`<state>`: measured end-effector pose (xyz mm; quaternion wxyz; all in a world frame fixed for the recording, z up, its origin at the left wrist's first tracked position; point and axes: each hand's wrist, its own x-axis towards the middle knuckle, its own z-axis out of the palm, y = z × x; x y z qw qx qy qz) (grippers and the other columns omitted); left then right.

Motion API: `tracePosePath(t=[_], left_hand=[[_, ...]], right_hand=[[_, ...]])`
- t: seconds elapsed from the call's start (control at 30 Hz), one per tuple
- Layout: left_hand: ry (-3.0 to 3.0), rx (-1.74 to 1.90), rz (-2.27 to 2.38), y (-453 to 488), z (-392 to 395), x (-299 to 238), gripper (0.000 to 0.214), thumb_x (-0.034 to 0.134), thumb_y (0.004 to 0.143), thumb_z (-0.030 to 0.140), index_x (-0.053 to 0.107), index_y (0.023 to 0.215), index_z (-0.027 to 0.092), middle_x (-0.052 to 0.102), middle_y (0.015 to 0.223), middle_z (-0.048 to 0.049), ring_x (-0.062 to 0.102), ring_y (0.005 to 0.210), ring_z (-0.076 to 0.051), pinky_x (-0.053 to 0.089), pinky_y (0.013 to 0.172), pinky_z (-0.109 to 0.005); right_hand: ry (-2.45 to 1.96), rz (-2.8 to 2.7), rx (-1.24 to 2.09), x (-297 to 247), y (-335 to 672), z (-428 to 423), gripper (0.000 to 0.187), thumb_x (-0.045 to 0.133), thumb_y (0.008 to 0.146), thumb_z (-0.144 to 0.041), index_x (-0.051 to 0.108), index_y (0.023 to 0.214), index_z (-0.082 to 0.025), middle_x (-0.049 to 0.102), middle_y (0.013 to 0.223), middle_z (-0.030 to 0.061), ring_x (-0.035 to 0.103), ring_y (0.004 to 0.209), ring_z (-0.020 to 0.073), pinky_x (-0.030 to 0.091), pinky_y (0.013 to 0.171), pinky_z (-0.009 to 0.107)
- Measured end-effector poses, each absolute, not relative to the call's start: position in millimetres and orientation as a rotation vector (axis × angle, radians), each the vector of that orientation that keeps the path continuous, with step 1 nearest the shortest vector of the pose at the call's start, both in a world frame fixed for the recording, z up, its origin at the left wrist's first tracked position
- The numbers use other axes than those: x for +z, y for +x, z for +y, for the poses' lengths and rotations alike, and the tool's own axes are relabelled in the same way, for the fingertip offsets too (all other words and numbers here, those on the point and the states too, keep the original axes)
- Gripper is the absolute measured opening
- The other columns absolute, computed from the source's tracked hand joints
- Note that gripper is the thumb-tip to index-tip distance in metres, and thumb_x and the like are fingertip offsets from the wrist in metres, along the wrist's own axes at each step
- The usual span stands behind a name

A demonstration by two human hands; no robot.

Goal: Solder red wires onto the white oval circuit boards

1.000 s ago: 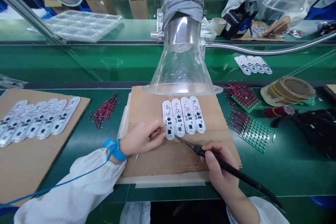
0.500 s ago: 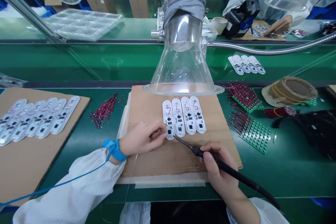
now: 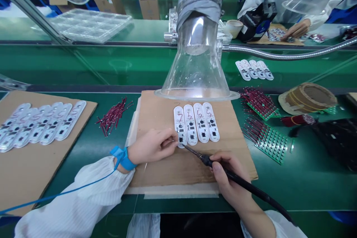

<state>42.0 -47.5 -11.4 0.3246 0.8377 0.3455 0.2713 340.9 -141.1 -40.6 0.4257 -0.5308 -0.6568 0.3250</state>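
Several white, round-ended circuit boards (image 3: pixel 191 124) lie side by side on a cardboard sheet (image 3: pixel 156 174), with short red wires on their upper halves. My left hand (image 3: pixel 154 144) is closed in a pinch at the lower end of the leftmost board (image 3: pixel 180 126). A thin strand of solder wire (image 3: pixel 145 168) shows below the palm and appears to run to the fingertips. My right hand (image 3: pixel 231 174) grips a black soldering iron (image 3: pixel 208 160) like a pen. The iron's tip is at the lower edge of that same board, close to the left fingertips.
A clear extraction hood (image 3: pixel 196 74) hangs over the boards. Cut red wires (image 3: pixel 114 117) lie left, near more boards on cardboard (image 3: pixel 67 156). Pin-studded green panels (image 3: pixel 272 143), a tape roll (image 3: pixel 308 98) and a wire bundle (image 3: pixel 298 119) lie right. A co-worker's hand (image 3: pixel 297 29) works opposite.
The soldering iron's tip has shifted slightly left along the leftmost board's lower end, my right hand moving with it. My left hand keeps its pinch. The whole view has shifted a little.
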Motion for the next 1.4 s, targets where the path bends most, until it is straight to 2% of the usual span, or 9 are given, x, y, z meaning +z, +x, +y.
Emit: tracePosePath(t=[0.63, 0.83, 1.0, 1.13, 1.23, 1.33, 1.4], left_hand=[[2.189, 0.688, 0.922, 39, -47, -9, 0.004, 0.059, 0.101, 0.018, 0.06, 0.098, 0.021, 0.045, 0.065, 0.0107, 0.042, 0.052, -0.008, 0.031, 0.053, -0.021], [2.187, 0.64, 0.946, 38, -47, -10, 0.004, 0.059, 0.101, 0.021, 0.061, 0.098, 0.021, 0.048, 0.066, 0.0098, 0.044, 0.054, -0.008, 0.031, 0.055, -0.022], [2.203, 0.653, 0.954, 34, -43, -4, 0.008, 0.055, 0.102, 0.023, 0.061, 0.097, 0.021, 0.05, 0.07, 0.007, 0.046, 0.057, -0.01, 0.034, 0.058, -0.023], [2.058, 0.78, 1.437, 9, -41, 4, 0.012, 0.054, 0.104, 0.032, 0.058, 0.106, 0.022, 0.052, 0.071, 0.0052, 0.051, 0.061, -0.015, 0.039, 0.061, -0.026], [1.777, 0.809, 1.961, -17, -55, 8, 0.03, 0.05, 0.107, 0.049, 0.057, 0.118, 0.022, 0.065, 0.078, 0.0008, 0.063, 0.07, -0.021, 0.045, 0.066, -0.029], [1.66, 0.618, 2.078, -30, -80, 6, 0.048, 0.034, 0.109, 0.059, 0.067, 0.102, 0.024, 0.075, 0.085, -0.0057, 0.073, 0.08, -0.027, 0.054, 0.075, -0.035], [1.572, 0.583, 2.059, -27, -96, 0, 0.055, 0.032, 0.108, 0.062, 0.072, 0.099, 0.025, 0.08, 0.093, -0.0079, 0.077, 0.09, -0.032, 0.061, 0.083, -0.04]], right_hand=[[-1.309, -1.668, 0.8, -36, 339, -137, 0.01, 0.068, 0.111, -0.038, 0.072, 0.114, -0.029, 0.077, 0.094, 0.001, 0.076, 0.072, 0.0158, 0.063, 0.065, 0.023], [-1.298, -1.729, 0.796, -34, 337, -136, 0.015, 0.07, 0.109, -0.042, 0.073, 0.111, -0.028, 0.078, 0.094, 0.0021, 0.078, 0.077, 0.0179, 0.064, 0.069, 0.025], [-1.263, -1.576, 0.813, -40, 339, -138, 0.017, 0.068, 0.112, -0.042, 0.07, 0.12, -0.028, 0.077, 0.099, 0.0031, 0.076, 0.076, 0.0175, 0.063, 0.068, 0.027], [-1.211, -1.533, 0.653, -32, 368, -127, 0.025, 0.064, 0.114, -0.05, 0.069, 0.126, -0.029, 0.073, 0.088, 0.0013, 0.072, 0.074, 0.0186, 0.061, 0.07, 0.03], [-1.311, -1.687, 0.37, -28, 409, -120, 0.029, 0.063, 0.112, -0.055, 0.076, 0.117, -0.029, 0.075, 0.092, 0.0048, 0.074, 0.084, 0.024, 0.063, 0.078, 0.036], [-1.409, -1.789, 0.21, -33, 437, -123, 0.029, 0.066, 0.109, -0.054, 0.08, 0.109, -0.029, 0.076, 0.108, 0.0084, 0.076, 0.093, 0.0274, 0.066, 0.082, 0.039], [-1.413, -1.823, 0.225, -39, 441, -129, 0.024, 0.07, 0.106, -0.05, 0.079, 0.111, -0.029, 0.075, 0.117, 0.0093, 0.077, 0.102, 0.029, 0.068, 0.085, 0.04]])
